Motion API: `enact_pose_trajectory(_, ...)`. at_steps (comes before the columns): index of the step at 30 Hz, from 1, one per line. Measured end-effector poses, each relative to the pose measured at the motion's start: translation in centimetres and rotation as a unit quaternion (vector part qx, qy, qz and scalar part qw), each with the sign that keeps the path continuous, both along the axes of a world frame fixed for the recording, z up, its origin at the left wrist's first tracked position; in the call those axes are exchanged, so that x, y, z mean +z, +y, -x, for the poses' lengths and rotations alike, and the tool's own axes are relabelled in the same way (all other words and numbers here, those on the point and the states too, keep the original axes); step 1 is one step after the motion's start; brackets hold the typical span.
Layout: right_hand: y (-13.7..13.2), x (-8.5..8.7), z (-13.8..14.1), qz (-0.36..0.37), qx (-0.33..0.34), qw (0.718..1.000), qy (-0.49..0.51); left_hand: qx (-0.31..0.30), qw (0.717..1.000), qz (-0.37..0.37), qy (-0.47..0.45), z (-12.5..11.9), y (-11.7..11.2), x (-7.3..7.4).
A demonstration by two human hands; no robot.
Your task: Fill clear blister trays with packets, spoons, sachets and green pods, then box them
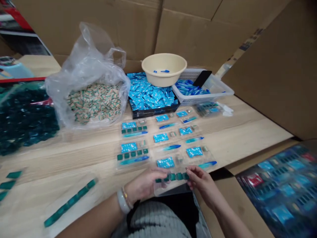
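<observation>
Near the front table edge, my left hand [150, 183] is closed on the left end of a strip of green squares [178, 176] with clear plastic around it. My right hand [201, 180] pinches the strip's right end. Just beyond my hands, a clear tray holds a blue patterned packet [165, 162]. A blue pen-like stick [207, 164] lies just past my right hand. Farther left, filled trays hold a blue packet [128, 147], a row of green squares [133, 154] and a blue stick [135, 161]. Another long green strip [70, 202] lies at the left.
Behind the trays stand a clear bag [86, 59] of small beige-green packets, a black box [153, 112] of blue packets, a cream basin [164, 76] and a white basket [210, 96] of blue sticks. Dark green pieces [24, 115] fill the left. Filled trays [284, 188] lie in a carton at right.
</observation>
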State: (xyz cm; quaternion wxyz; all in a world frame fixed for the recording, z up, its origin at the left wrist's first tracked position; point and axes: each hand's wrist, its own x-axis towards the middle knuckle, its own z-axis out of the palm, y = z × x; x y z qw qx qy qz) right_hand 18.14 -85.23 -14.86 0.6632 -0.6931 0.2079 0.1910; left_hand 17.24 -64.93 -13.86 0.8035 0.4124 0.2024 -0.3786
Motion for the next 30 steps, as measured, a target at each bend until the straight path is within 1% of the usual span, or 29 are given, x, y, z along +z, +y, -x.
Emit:
enact_pose_trajectory(1, -0.5, -0.3, -0.1, 0.011, -0.002, 1.0, -0.01, 0.007, 0.999, -0.033, -0.015, 0.1, -0.5, -0.1)
enact_pose_trajectory(3, -1.4, -0.8, -0.7, 0.053, 0.004, 0.998, -0.035, 0.026, 0.987, -0.134, -0.081, 0.2, -1.1, -0.4)
enact_pose_trajectory(4, -1.8, -1.1, -1.1, 0.085, 0.01, 0.995, -0.048, 0.033, 0.972, -0.195, -0.127, 0.4, -1.2, -0.7)
enact_pose_trajectory(5, -2.1, -1.4, -1.5, 0.128, 0.023, 0.99, -0.063, 0.033, 0.95, -0.257, -0.173, 0.5, -1.3, -1.1)
enact_pose_trajectory(6, -2.3, -1.7, -1.9, 0.181, 0.04, 0.979, -0.083, 0.025, 0.924, -0.316, -0.216, 0.7, -1.2, -1.7)
enact_pose_trajectory(7, -2.2, -2.0, -2.1, 0.244, 0.061, 0.962, -0.11, 0.012, 0.895, -0.368, -0.25, 0.8, -1.1, -2.3)
enact_pose_trajectory(8, -2.1, -2.2, -2.3, 0.311, 0.087, 0.936, -0.141, -0.001, 0.868, -0.413, -0.274, 1.0, -1.0, -3.1)
enact_pose_trajectory(9, -1.8, -2.3, -2.3, 0.38, 0.116, 0.902, -0.172, -0.013, 0.845, -0.448, -0.291, 1.1, -1.0, -3.8)
enact_pose_trajectory(10, -1.5, -2.4, -2.2, 0.445, 0.143, 0.862, -0.197, -0.024, 0.828, -0.472, -0.302, 1.2, -1.1, -4.4)
enact_pose_trajectory(12, -0.9, -2.3, -1.9, 0.55, 0.185, 0.783, -0.225, -0.032, 0.808, -0.497, -0.316, 1.4, -1.5, -5.2)
enact_pose_trajectory(13, -0.8, -2.3, -1.6, 0.588, 0.196, 0.749, -0.233, -0.032, 0.8, -0.504, -0.324, 1.6, -1.7, -5.2)
enact_pose_trajectory(14, -0.7, -2.1, -1.3, 0.614, 0.201, 0.723, -0.246, -0.032, 0.791, -0.511, -0.334, 1.8, -1.9, -4.9)
enact_pose_trajectory(15, -0.6, -2.0, -1.0, 0.626, 0.199, 0.704, -0.27, -0.033, 0.782, -0.518, -0.346, 2.1, -1.8, -4.3)
enact_pose_trajectory(16, -0.5, -1.7, -0.6, 0.623, 0.192, 0.695, -0.304, -0.037, 0.772, -0.524, -0.359, 2.5, -1.4, -3.5)
enact_pose_trajectory(17, -0.3, -1.5, -0.3, 0.605, 0.183, 0.693, -0.345, -0.041, 0.761, -0.531, -0.37, 3.0, -0.4, -2.6)
enact_pose_trajectory(18, 0.2, -1.2, 0.0, 0.574, 0.178, 0.699, -0.389, -0.043, 0.751, -0.542, -0.375, 3.7, 1.1, -1.8)
enact_pose_trajectory(19, 1.1, -1.0, 0.1, 0.531, 0.184, 0.707, -0.429, -0.04, 0.739, -0.559, -0.373, 4.6, 3.2, -1.0)
enact_pose_trajectory(20, 2.4, -0.9, 0.0, 0.482, 0.203, 0.717, -0.46, -0.026, 0.726, -0.586, -0.36, 5.7, 5.9, -0.4)
enact_pose_trajectory(21, 4.4, -0.8, -0.1, 0.431, 0.235, 0.726, -0.481, -0.002, 0.706, -0.622, -0.338, 7.1, 9.2, -0.1)
enact_pose_trajectory(22, 7.1, -0.6, -0.3, 0.379, 0.279, 0.73, -0.496, 0.029, 0.679, -0.666, -0.308, 8.7, 12.8, 0.0)
enact_pose_trajectory(23, 10.3, -0.5, -0.4, 0.329, 0.333, 0.724, -0.506, 0.067, 0.644, -0.713, -0.271, 10.7, 16.4, -0.1)
enact_pose_trajectory(24, 13.9, -0.3, -0.4, 0.284, 0.39, 0.709, -0.514, 0.09, 0.602, -0.758, -0.237, 12.7, 19.9, -0.4)
enact_pose_trajectory(25, 17.8, -0.1, -0.2, 0.245, 0.446, 0.685, -0.522, 0.102, 0.555, -0.802, -0.198, 14.6, 23.0, -0.9)
enact_pose_trajectory(26, 21.8, 0.1, 0.0, 0.212, 0.508, 0.648, -0.527, 0.103, 0.513, -0.838, -0.155, 16.3, 25.6, -1.5)
enact_pose_trajectory(27, 25.7, 0.2, 0.4, 0.194, 0.556, 0.612, -0.528, 0.103, 0.484, -0.862, -0.112, 17.7, 27.6, -2.3)
enact_pose_trajectory(28, 29.3, 0.2, 0.7, 0.182, 0.601, 0.578, -0.521, 0.099, 0.469, -0.874, -0.077, 18.6, 29.0, -3.0)
enact_pose_trajectory(29, 32.5, 0.0, 0.9, 0.179, 0.64, 0.551, -0.505, 0.093, 0.468, -0.877, -0.054, 19.2, 29.8, -3.7)
enact_pose_trajectory(30, 35.3, -0.4, 1.1, 0.187, 0.663, 0.537, -0.488, 0.089, 0.475, -0.874, -0.045, 19.5, 30.2, -4.2)
